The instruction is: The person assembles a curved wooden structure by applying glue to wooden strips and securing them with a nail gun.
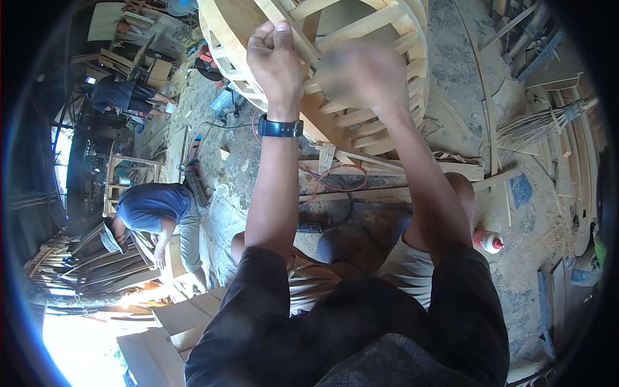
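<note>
In front of me stands a curved, boat-shaped wooden frame of pale ribs and slats. My left hand, with a black watch on its wrist, is closed at the frame's upper middle. Its thumb and fingers pinch a pale wooden strip that slants across the frame. My right hand is over the ribs just to the right, smeared by motion. Its fingers cannot be made out, nor whether anything is in them.
A white bottle with a red cap lies right of my knee. A red cord and timber lengths cross the floor below the frame. A stick broom lies far right. At left, one person bends over boards; another is farther off.
</note>
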Motion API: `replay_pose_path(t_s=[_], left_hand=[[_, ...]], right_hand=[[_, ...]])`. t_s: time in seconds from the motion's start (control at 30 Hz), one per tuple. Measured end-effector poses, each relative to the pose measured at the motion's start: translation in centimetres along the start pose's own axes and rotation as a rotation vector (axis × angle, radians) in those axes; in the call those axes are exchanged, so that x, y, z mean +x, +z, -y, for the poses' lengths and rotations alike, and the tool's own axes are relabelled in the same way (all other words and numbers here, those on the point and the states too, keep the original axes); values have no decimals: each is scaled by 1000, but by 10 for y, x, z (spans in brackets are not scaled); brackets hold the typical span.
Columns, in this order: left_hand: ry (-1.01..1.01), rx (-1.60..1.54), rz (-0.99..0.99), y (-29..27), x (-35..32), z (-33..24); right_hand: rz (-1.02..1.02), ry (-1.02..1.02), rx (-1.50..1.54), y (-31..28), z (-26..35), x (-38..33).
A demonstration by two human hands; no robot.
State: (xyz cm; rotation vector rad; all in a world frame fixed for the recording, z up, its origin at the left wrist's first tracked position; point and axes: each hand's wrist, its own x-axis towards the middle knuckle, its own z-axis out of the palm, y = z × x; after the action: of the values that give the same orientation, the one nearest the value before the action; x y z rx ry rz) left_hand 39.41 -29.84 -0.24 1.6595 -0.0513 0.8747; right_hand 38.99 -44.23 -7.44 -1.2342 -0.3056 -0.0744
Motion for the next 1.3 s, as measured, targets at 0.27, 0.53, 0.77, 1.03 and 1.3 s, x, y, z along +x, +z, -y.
replay_pose_path(t_s=[0.27,0.53,0.77,1.03,1.3], left_hand=[[58,-151,-49,-3,-4,15],[24,-188,-25,-2,-5,16],[23,-233,-18,3,-6,11],[-49,-25,-17,-2,-10,14],[-26,131,-11,7,-15,6]], right_hand=[[-52,-255,-109,10,-18,3],[71,-198,-307,17,-18,17],[101,-167,-200,34,-31,30],[90,-114,-188,39,-26,30],[86,-172,-232,37,-32,36]])
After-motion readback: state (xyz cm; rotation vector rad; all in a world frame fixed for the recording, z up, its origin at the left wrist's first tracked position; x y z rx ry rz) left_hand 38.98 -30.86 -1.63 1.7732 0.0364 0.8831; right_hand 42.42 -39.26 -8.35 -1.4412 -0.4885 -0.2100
